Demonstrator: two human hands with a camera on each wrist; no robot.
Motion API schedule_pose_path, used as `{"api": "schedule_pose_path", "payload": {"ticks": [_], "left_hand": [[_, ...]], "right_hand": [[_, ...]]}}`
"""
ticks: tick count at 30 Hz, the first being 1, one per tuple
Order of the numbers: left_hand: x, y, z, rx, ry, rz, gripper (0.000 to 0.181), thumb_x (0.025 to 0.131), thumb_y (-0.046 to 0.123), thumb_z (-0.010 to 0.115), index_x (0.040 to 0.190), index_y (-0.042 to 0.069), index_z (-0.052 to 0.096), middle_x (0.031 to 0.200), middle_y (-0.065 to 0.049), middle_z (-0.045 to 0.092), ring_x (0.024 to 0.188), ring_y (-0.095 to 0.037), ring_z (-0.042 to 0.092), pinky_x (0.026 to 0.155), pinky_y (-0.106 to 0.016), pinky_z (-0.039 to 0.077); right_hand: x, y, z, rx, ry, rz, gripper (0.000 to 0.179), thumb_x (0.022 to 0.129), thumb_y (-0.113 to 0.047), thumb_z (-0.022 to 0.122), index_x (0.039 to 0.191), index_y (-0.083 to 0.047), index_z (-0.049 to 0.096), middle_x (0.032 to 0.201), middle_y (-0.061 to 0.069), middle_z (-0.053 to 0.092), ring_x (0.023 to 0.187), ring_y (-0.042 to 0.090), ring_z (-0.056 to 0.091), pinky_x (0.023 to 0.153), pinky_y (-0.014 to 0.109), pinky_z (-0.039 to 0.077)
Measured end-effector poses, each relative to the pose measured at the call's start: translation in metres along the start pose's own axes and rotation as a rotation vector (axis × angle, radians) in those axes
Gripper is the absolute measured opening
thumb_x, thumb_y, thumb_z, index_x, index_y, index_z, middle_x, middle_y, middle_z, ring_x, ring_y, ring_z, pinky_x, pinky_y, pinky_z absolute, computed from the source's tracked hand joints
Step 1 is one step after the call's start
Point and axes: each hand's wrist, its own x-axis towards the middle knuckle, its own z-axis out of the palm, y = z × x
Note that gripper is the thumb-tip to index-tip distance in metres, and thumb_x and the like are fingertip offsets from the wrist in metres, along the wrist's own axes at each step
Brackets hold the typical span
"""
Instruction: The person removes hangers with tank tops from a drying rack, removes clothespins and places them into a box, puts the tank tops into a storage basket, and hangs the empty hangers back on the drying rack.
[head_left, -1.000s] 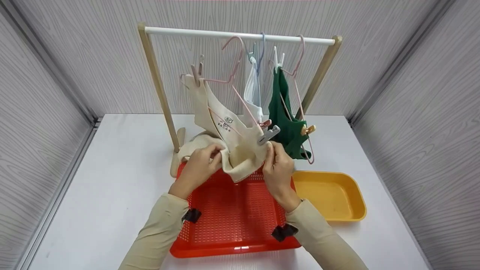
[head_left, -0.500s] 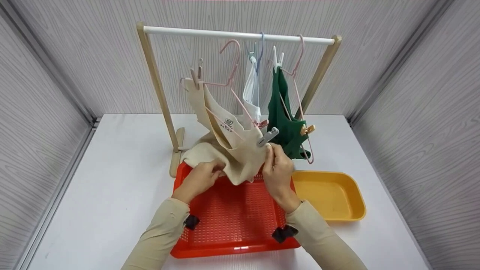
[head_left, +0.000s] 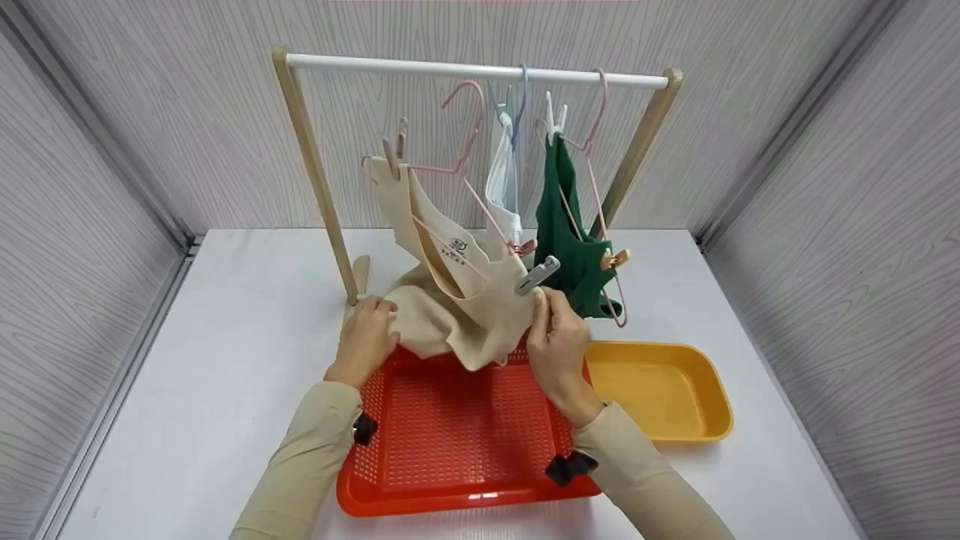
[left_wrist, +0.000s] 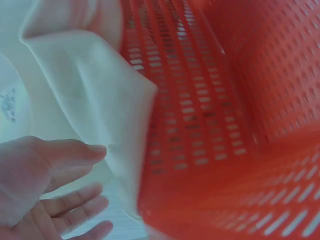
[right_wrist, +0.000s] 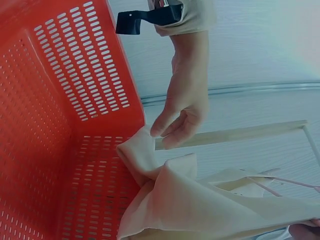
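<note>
A beige sleeveless top (head_left: 480, 307) with small dark print is clipped to a pink hanger (head_left: 459, 166) by a grey clothespin (head_left: 538, 275) and a light brown one (head_left: 394, 155). My right hand (head_left: 557, 337) pinches the top's shoulder just below the grey clothespin. Over at the top's left side, my left hand (head_left: 364, 337) is beside its lower edge; in the left wrist view thumb and fingers stand apart with nothing between them. The top's lower part droops over the far rim of a red basket (head_left: 469, 442). The hanger's hook appears in front of the rack's white rod.
On the wooden-legged rack (head_left: 480, 71) hang a green garment (head_left: 566, 210) and a white one (head_left: 504, 180), both with clothespins. A yellow tray (head_left: 660, 390) stands right of the basket on the white table (head_left: 247, 360). Patterned panels wall the table in.
My left hand has let go of the top's hem and moved left and outward to its left edge. The hem has dropped and spread. My right hand keeps its pinch in place.
</note>
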Motion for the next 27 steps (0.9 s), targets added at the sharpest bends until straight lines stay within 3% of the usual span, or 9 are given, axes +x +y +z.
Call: {"api": "schedule_pose_path", "payload": {"ticks": [6,13,20,27], "left_hand": [[0.006,-0.008,0.003,0.058,-0.084,-0.062,0.042,0.081,0.009,0.073,0.115,-0.010,0.059,0.117,-0.031,0.061,0.112,-0.047,0.057,0.094,-0.054,0.049],[0.010,-0.013,0.011,0.031,0.018,-0.051,0.028,0.076,-0.002,0.070,0.103,-0.009,0.066,0.105,-0.031,0.067,0.101,-0.048,0.062,0.087,-0.053,0.052],[0.011,-0.017,0.013,0.045,0.062,-0.018,0.021,0.076,-0.006,0.067,0.096,-0.006,0.071,0.102,-0.027,0.068,0.098,-0.044,0.063,0.087,-0.049,0.053],[0.009,-0.018,0.013,0.015,0.109,-0.031,0.011,0.079,-0.005,0.066,0.089,-0.006,0.071,0.097,-0.024,0.067,0.096,-0.042,0.064,0.084,-0.049,0.054]], "right_hand": [[-0.001,0.003,-0.001,0.006,0.006,-0.018,0.011,0.095,-0.001,0.054,0.100,0.005,0.062,0.078,0.016,0.067,0.066,0.022,0.065,0.065,0.022,0.057],[-0.003,0.005,-0.003,0.045,-0.001,-0.042,0.011,0.095,0.000,0.054,0.101,0.006,0.062,0.073,0.016,0.063,0.059,0.021,0.059,0.061,0.014,0.052],[-0.005,0.007,-0.005,0.065,-0.009,-0.026,0.011,0.094,0.001,0.054,0.100,0.007,0.062,0.068,0.015,0.059,0.057,0.015,0.052,0.057,0.012,0.047],[-0.005,0.006,-0.007,0.073,-0.008,-0.035,0.011,0.094,0.003,0.054,0.099,0.007,0.062,0.066,0.015,0.056,0.057,0.014,0.049,0.056,0.013,0.044]]}}
